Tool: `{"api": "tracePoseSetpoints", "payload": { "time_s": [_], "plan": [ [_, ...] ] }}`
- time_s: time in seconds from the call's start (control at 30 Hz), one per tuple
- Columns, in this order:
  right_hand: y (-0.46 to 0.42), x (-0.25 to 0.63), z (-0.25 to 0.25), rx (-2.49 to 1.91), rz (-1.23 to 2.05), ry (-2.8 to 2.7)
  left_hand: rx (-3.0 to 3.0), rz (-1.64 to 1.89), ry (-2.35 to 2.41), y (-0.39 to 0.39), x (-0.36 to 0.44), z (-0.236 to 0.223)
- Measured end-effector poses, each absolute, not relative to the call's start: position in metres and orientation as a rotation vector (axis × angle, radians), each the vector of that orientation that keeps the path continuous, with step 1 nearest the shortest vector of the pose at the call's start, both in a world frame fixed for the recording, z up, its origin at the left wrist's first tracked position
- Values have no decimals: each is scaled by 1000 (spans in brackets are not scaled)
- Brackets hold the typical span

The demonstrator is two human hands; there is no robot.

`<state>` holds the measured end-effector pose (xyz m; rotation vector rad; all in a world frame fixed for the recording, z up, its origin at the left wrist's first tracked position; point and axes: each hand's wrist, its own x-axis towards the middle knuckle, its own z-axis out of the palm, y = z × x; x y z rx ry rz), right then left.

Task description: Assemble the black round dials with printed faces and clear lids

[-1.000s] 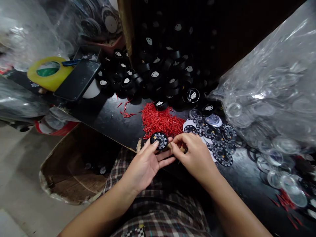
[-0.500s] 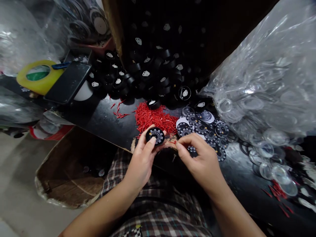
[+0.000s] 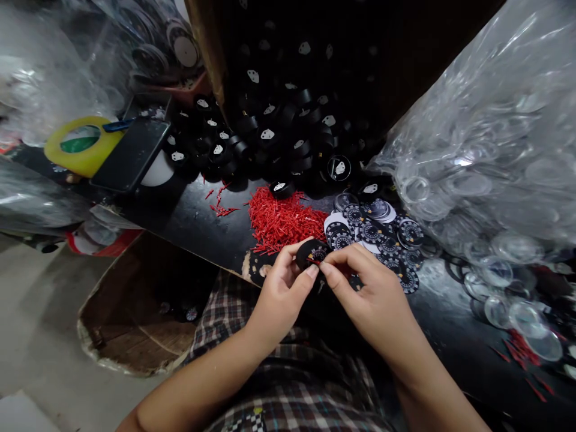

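Note:
My left hand (image 3: 288, 285) is closed round a black dial gauge (image 3: 310, 252), its printed face tilted up toward me. A small red pointer (image 3: 314, 261) lies across that face, with the fingertips of my right hand (image 3: 357, 279) pinched at its end. Both hands meet at the gauge, just in front of a heap of red pointers (image 3: 285, 219). Right of the heap lies a pile of printed black dial discs (image 3: 371, 231), partly behind my right hand.
Many black gauge housings (image 3: 265, 135) spill from a dark box at the back. Clear plastic bags (image 3: 486, 138) of clear lenses stand at right. A phone (image 3: 130, 153) and yellow tape roll (image 3: 74, 147) lie at left. An open carton (image 3: 130, 324) stands below the table edge.
My left hand has brought the gauge rightward to my right hand and tilted it. The red pointer, held apart from the gauge before, is now at its face. The view has shifted slightly.

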<state>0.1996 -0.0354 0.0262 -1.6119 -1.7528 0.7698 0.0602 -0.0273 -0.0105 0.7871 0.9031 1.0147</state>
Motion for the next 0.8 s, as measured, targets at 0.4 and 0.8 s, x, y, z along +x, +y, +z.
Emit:
{"api": "tracePoseSetpoints", "payload": {
  "time_s": [0.4, 0.8],
  "plan": [
    [-45, 199, 30, -1491, 651, -1827, 1190, 1032, 1066, -36, 53, 1],
    [-50, 190, 32, -1632, 784, -1707, 1150, 963, 1104, -36, 48, 4]
  ]
}}
